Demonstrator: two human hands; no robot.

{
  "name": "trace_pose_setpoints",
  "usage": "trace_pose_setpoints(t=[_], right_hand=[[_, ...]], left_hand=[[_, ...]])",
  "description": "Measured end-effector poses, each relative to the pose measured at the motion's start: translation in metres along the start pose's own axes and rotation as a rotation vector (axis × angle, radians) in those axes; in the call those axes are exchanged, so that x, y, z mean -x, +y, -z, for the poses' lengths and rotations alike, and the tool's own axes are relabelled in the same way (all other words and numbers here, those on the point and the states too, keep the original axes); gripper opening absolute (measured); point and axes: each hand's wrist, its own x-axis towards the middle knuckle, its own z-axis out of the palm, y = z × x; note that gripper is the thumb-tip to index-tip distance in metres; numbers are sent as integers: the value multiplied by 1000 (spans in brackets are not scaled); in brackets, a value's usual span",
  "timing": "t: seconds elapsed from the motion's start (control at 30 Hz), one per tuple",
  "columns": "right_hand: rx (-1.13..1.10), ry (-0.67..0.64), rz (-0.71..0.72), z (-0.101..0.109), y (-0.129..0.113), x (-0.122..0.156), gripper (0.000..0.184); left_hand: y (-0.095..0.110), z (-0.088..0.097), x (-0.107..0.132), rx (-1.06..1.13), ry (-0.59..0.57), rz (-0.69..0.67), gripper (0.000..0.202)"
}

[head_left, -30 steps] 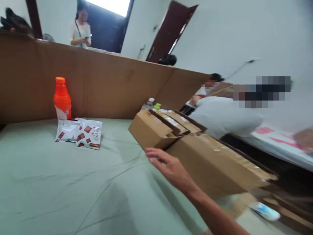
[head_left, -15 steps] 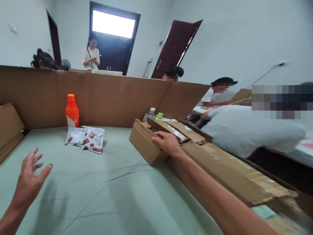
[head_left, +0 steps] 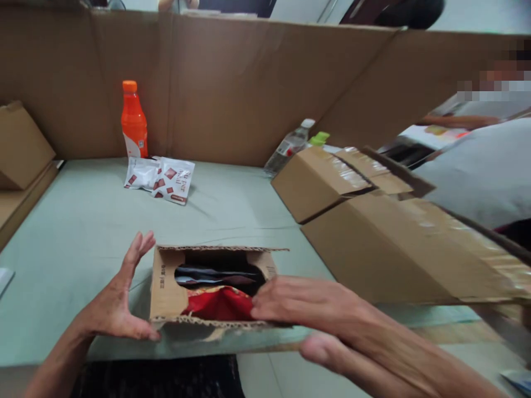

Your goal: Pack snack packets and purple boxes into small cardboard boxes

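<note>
A small cardboard box (head_left: 168,296) lies at the near edge of the table, its open side facing me. Inside it show a red packet (head_left: 219,303) and several dark, flat packets (head_left: 215,275) behind. My left hand (head_left: 118,301) is open at the box's left end, thumb and fingers spread around the corners. At the right end, the fingers of my right hand (head_left: 298,304) curl over the rim into the opening, close to the red packet. The right thumb sticks out below, and its fingertips are partly hidden.
Two white-and-brown pouches (head_left: 174,179) lie before an orange bottle (head_left: 135,121). A clear bottle (head_left: 288,146) leans behind cardboard boxes (head_left: 373,243) on the right. More cardboard (head_left: 22,149) stands at left. A tall cardboard screen (head_left: 249,88) closes the back; a person sits beyond at right.
My right hand has brought the small box from the right-hand row to the table's near edge. My left hand has moved right to the box's end. The view has tipped down.
</note>
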Motion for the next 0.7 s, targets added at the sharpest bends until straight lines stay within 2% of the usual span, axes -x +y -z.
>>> trace_pose_setpoints(t=[0.1, 0.23, 0.3, 0.37, 0.43, 0.5, 0.57, 0.63, 0.7], right_hand=[[-119, -79, -19, 5, -2, -10, 48], [-267, -233, 67, 16, -8, -20, 35], [-159, -211, 63, 16, -8, -24, 30], [74, -165, 17, 8, -2, -29, 34], [277, -213, -41, -8, 8, -37, 42], [396, -321, -91, -29, 18, -46, 29], [459, -388, -109, -46, 26, -57, 16], [480, -394, -103, -52, 28, -64, 23], [423, -354, -75, -45, 27, -63, 27]], left_hand=[[2, -15, 6, -8, 34, 11, 134], [0, -26, 7, -18, 73, -20, 134], [-2, -26, 5, -8, 78, -37, 134], [-4, -25, 5, 10, 91, -46, 133], [-8, -26, 5, 30, 99, -39, 134], [-13, -27, 6, 47, 80, -2, 137], [-19, -30, 9, 49, 52, 51, 140], [-24, -32, 11, 32, 45, 87, 140], [-26, -33, 11, 10, 38, 85, 140]])
